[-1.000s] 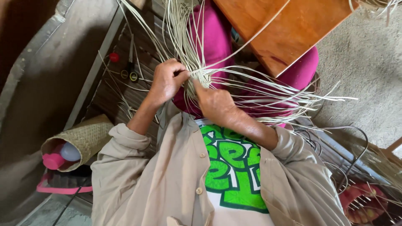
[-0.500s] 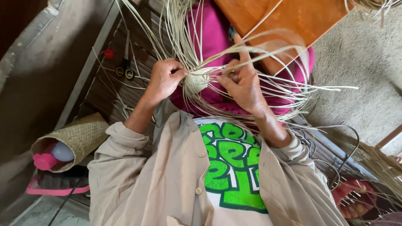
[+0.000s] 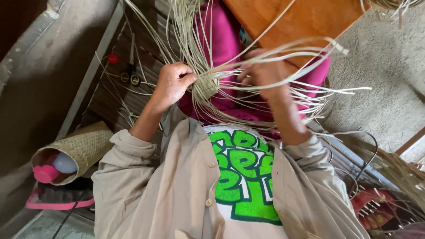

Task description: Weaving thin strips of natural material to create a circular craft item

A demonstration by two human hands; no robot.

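While the small woven start is kept up over the lap, just above the magenta trousers, it's pinched at its left edge by the left hand, fingers curled shut on the weave. Long pale straw strands are fanned out from it in every direction, pretty messy honestly. The right hand is seen just right of the woven bit, among the strands; it's blurred, so whether anything is actually gripped can't be told. An orange wooden board is propped beyond the knees. Scissors and a small red cap are left on the dark slatted floor to the left, and a woven pouch with a pink bottle inside is lying lower left.
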